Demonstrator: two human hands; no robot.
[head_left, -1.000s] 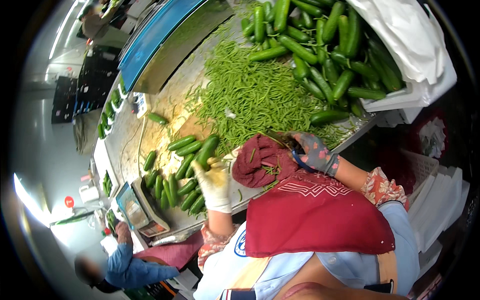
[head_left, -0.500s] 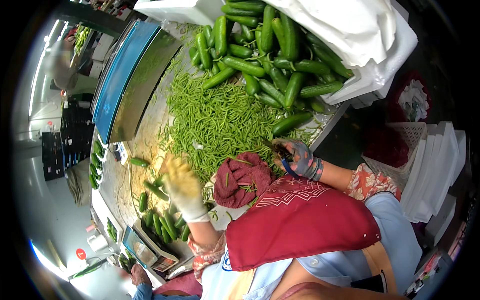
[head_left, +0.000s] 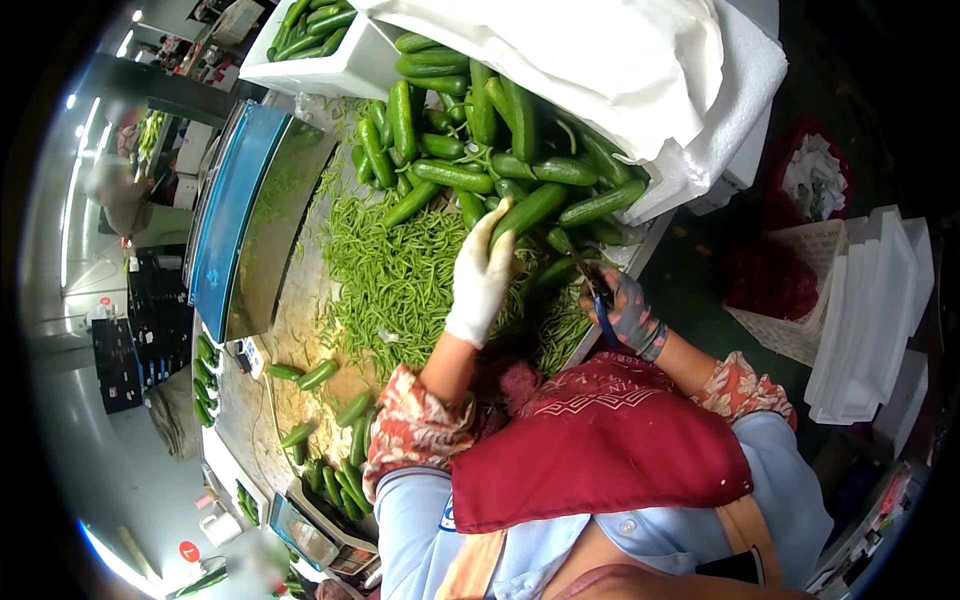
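Apron (head_left: 600, 440) up close, dark red, with floral sleeve covers (head_left: 412, 415) on both forearms, probably there to guard the blue shirt (head_left: 410, 525). Just beyond, the right hand (head_left: 635, 318), in a patterned grey glove, is wrapped around blue-handled scissors (head_left: 603, 312), dark blades angled toward the vegetables, a hold that looks ready for use; whether the blades are parted, we can't tell. A dark red cloth (head_left: 520, 384) peeks out by the apron, mostly hidden. And over to the white-gloved left hand (head_left: 480, 280)! It's out above thin green stem-like pieces (head_left: 385, 285) heaped on the tabletop (head_left: 240, 412), its grip closed on the near end of one cucumber (head_left: 538, 206), seemingly so the rest sticks out free. That one lies at the near side of the cucumber pile (head_left: 402, 120), which spills from a white foam box (head_left: 738, 95) at the right, apparently set there for easy reach. Off left, well apart, a loose cucumber group (head_left: 335, 483), perhaps to avoid mixing the lots. Farthest back, a second foam box (head_left: 352, 66), cucumbers contained by its walls.
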